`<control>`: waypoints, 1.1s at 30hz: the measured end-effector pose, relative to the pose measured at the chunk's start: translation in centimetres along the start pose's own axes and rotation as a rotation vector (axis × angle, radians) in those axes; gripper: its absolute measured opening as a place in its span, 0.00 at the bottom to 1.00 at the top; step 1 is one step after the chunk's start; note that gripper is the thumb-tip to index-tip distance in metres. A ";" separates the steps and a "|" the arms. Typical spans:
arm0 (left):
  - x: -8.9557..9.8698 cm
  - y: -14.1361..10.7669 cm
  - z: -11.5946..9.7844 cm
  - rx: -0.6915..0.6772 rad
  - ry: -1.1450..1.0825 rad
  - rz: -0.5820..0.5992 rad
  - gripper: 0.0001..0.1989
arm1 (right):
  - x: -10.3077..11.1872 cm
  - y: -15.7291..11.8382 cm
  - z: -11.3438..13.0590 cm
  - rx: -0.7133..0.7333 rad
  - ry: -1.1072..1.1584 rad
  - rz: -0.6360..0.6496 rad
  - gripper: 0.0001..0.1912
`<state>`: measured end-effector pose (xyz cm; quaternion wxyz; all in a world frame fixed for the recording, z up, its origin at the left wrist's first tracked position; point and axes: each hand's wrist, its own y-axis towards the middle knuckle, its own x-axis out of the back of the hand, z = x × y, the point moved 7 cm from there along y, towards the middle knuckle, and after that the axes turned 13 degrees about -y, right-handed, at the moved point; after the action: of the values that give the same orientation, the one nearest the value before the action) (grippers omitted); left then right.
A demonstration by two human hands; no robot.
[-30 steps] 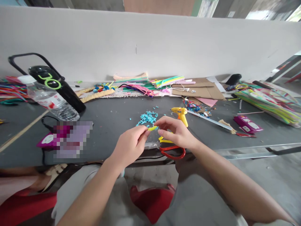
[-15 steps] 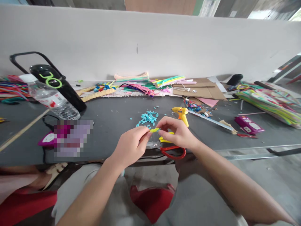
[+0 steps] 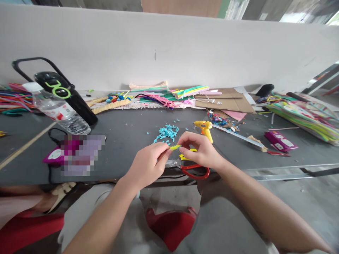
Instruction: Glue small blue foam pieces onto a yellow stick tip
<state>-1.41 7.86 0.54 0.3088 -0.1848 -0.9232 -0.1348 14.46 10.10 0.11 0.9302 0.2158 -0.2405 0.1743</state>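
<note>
A short yellow pipe cleaner (image 3: 174,147) stretches between my two hands above the table's front part. My left hand (image 3: 149,162) pinches its left end between thumb and forefinger. At its right end, where a small bluish bit shows, my right hand (image 3: 200,150) closes thumb and fingers; the exact contact is partly hidden. Just beyond lies a loose heap of small blue pieces (image 3: 168,132). Beneath my hands rest scissors with red handles (image 3: 197,171), and a yellow-handled tool (image 3: 188,155) is partly covered by my right hand.
A yellow glue gun (image 3: 204,128) lies beyond my right hand. At left stand a water bottle (image 3: 63,113) and a black flask (image 3: 76,100). Bundles of pipe cleaners (image 3: 190,91) and cardboard (image 3: 225,100) line the low wall. A purple box (image 3: 280,141) lies at right.
The yellow pipe cleaner shows slightly more of its length at the right end, near my right fingertips. Both hands have stayed almost in place.
</note>
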 end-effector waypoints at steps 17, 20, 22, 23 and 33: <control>1.2 0.3 2.0 0.185 -0.265 -0.109 0.24 | 1.0 -0.1 -1.5 -0.130 -0.179 0.163 0.20; 1.5 0.3 2.2 0.192 -0.270 -0.143 0.24 | 0.8 -0.9 -2.3 -0.199 -0.293 0.321 0.27; 1.7 0.2 2.2 0.198 -0.261 -0.157 0.22 | 1.0 -1.9 -3.4 -0.288 -0.386 0.484 0.30; 1.7 0.1 2.3 0.199 -0.253 -0.164 0.21 | 1.2 -2.6 -4.2 -0.345 -0.430 0.573 0.31; 2.4 -0.3 2.4 0.176 -0.205 -0.194 0.20 | 9.0 -5.6 -9.5 -0.671 -0.822 0.437 0.36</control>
<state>-4.56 9.08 0.17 0.2135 -0.0798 -0.9716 -0.0630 27.83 11.97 -4.44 0.7203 -0.0960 -0.6634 0.1785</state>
